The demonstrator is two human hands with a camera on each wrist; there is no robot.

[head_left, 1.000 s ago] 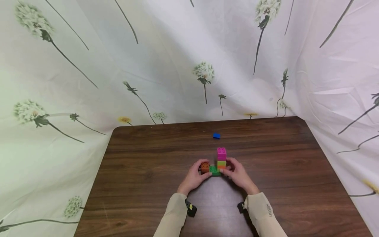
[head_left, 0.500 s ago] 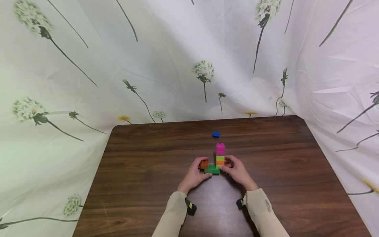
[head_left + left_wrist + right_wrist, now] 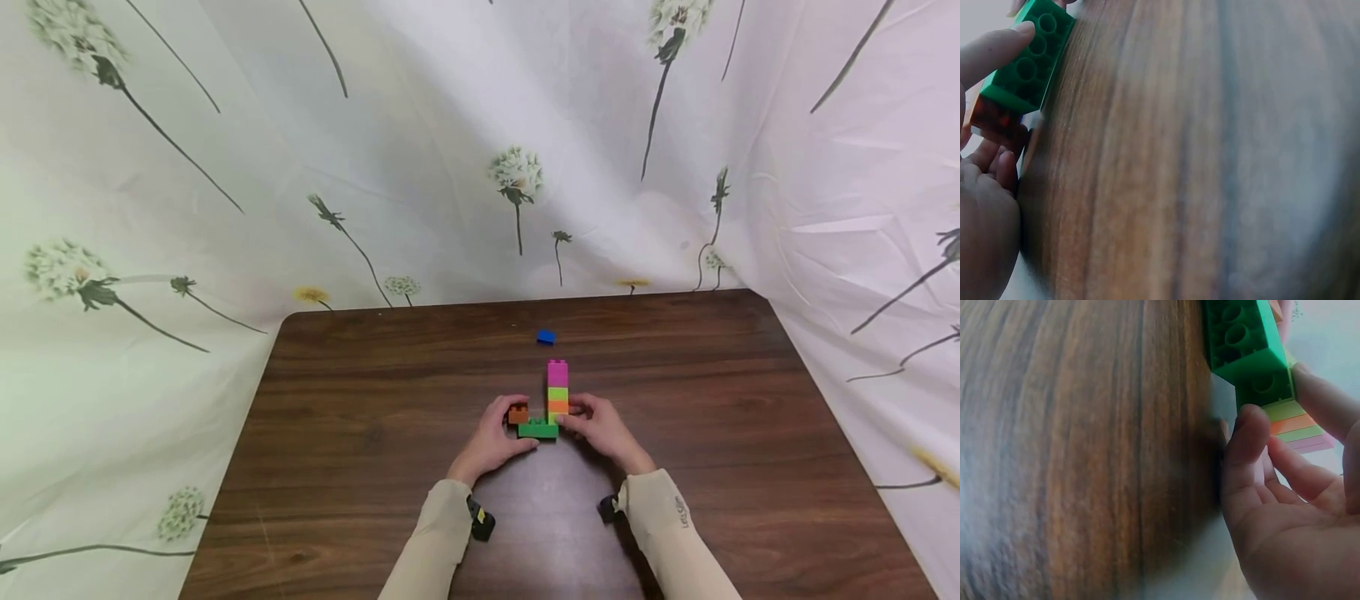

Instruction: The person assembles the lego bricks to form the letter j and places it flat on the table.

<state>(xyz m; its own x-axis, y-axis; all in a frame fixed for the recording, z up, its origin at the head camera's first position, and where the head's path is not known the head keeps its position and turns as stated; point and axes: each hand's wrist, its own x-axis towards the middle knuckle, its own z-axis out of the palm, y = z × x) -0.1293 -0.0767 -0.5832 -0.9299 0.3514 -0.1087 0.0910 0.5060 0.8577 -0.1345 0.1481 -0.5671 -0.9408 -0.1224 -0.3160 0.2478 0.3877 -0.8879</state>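
Both hands hold one build of toy building bricks, raised so its hollow underside shows in both wrist views. Its base is a long green brick [image 3: 537, 429], with an orange-brown brick [image 3: 518, 414] on the left end. On the right end rises a column of lime, orange and lime bricks topped by magenta [image 3: 557, 374]. My left hand [image 3: 489, 439] grips the left end, thumb against the green brick [image 3: 1035, 53] and fingers around behind the orange-brown one. My right hand [image 3: 603, 431] pinches the column's lower lime brick [image 3: 1284, 410] between thumb and fingers.
A small blue brick [image 3: 546, 337] lies on the dark wood table [image 3: 360, 467] beyond the build, near the back edge. A white cloth with a dandelion print [image 3: 450, 167] hangs behind and at the sides.
The build has tipped with its top leaning away, so its front faces show more and its studs less. Both hands keep their hold. The blue brick stays put on the table.
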